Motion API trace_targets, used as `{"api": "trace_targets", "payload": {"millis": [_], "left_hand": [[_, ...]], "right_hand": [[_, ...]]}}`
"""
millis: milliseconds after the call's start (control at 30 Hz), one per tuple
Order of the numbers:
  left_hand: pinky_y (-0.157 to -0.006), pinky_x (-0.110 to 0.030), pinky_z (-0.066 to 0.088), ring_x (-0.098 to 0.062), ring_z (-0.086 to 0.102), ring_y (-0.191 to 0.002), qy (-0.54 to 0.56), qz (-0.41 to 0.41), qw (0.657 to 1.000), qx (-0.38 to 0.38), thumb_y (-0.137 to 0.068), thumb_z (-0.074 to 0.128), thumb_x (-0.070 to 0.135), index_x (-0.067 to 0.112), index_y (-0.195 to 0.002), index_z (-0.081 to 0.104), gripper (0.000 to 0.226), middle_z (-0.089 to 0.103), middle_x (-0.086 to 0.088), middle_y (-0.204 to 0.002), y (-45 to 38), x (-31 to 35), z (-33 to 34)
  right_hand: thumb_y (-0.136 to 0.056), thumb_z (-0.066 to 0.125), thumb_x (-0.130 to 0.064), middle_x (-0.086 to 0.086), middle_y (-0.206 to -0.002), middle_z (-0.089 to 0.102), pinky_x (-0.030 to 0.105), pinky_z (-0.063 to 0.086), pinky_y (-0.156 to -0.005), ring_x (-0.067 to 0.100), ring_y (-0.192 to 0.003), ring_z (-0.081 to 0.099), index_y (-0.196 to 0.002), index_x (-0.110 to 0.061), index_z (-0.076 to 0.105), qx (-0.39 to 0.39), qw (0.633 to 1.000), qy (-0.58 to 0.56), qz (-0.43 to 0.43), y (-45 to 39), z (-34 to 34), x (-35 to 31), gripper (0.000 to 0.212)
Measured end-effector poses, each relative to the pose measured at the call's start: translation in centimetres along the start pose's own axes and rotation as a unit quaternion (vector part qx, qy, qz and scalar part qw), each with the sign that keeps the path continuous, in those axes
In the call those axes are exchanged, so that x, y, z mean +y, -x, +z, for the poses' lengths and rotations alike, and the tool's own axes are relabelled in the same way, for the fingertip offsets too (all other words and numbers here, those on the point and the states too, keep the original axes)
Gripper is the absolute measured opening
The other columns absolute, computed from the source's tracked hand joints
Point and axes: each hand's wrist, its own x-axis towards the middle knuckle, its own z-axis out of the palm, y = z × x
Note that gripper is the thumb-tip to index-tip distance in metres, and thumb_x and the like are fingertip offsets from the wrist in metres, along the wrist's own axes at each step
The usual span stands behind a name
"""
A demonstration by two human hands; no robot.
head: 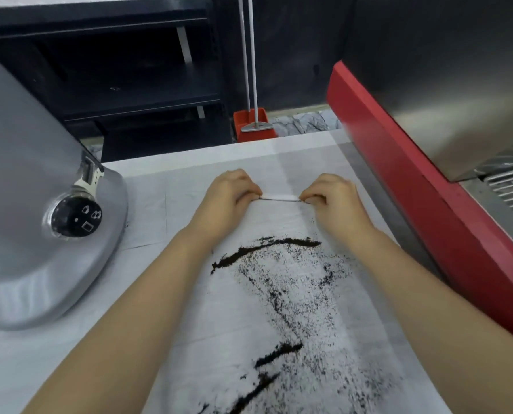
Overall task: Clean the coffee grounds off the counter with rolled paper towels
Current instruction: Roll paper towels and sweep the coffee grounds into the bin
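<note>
Hands: my left hand [229, 192] and right hand [328, 194] sit just above centre of the frame, each grip curled round one end of the paper towel roll [280, 196], a thin white strip stretched between them.
Grounds: coffee grounds [288, 297] lie below the hands, from centre to the bottom edge, in dark ridges with fine scatter around them.
Sheet: they seem to rest on a paper sheet [249, 324] spread over the surface [147, 204]; I cannot tell where it ends.
Risk, smear: dragging the thin roll through the ridges could spread the fines rather than gather them.
Risk, spill: a fast pull may push grounds off the near edge.
Risk, neighbours: the grey appliance [40, 234] at left and red machine [413, 189] at right could catch strays.
</note>
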Motion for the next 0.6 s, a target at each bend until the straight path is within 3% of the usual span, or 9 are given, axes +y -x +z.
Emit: {"api": "trace_targets", "payload": {"millis": [167, 367, 500, 600], "left_hand": [[-0.082, -0.040, 0.048, -0.019, 0.058, -0.089, 0.002, -0.005, 1.000, -0.015, -0.091, 0.068, 0.013, 0.013, -0.099, 0.076, 0.012, 0.064, 0.002, -0.093, 7.2, 3.1, -1.0], [-0.079, -0.037, 0.049, -0.015, 0.059, -0.090, 0.019, -0.010, 1.000, -0.018, -0.087, 0.070, 0.010, 0.012, -0.099, 0.077, 0.014, 0.066, 0.003, -0.095, 14.3, 6.7, -1.3], [-0.081, -0.035, 0.047, -0.013, 0.059, -0.090, 0.011, 0.003, 0.999, -0.030, -0.087, 0.070, 0.013, 0.013, -0.099, 0.077, 0.014, 0.066, 0.005, -0.095, 15.0, 7.8, -0.9], [-0.085, -0.033, 0.046, -0.011, 0.058, -0.092, 0.022, 0.016, 0.999, -0.047, -0.090, 0.068, 0.014, 0.015, -0.101, 0.076, 0.014, 0.065, 0.007, -0.096, 12.4, 8.3, -0.3]], "right_hand": [[-0.079, 0.067, 0.012, 0.003, -0.082, 0.064, 0.040, 0.052, -0.071, 0.020, -0.084, 0.057, -0.091, -0.005, 0.076, -0.022, 0.999, -0.006, -0.040, 7.8, -0.8, -3.0, 0.022], [-0.070, 0.072, 0.017, 0.000, -0.081, 0.061, 0.033, 0.052, -0.064, 0.017, -0.080, 0.055, -0.093, -0.007, 0.076, -0.048, 0.998, -0.014, -0.042, 16.2, -1.8, -5.9, 0.033], [-0.068, 0.072, 0.020, -0.002, -0.082, 0.061, 0.032, 0.051, -0.061, 0.016, -0.079, 0.056, -0.093, -0.009, 0.076, -0.049, 0.998, -0.015, -0.021, 18.0, -2.2, -5.9, 0.039], [-0.071, 0.069, 0.019, -0.003, -0.085, 0.062, 0.028, 0.050, -0.067, 0.016, -0.083, 0.056, -0.093, -0.009, 0.075, -0.007, 1.000, -0.009, 0.014, 18.1, -2.9, -5.1, 0.036]]}}
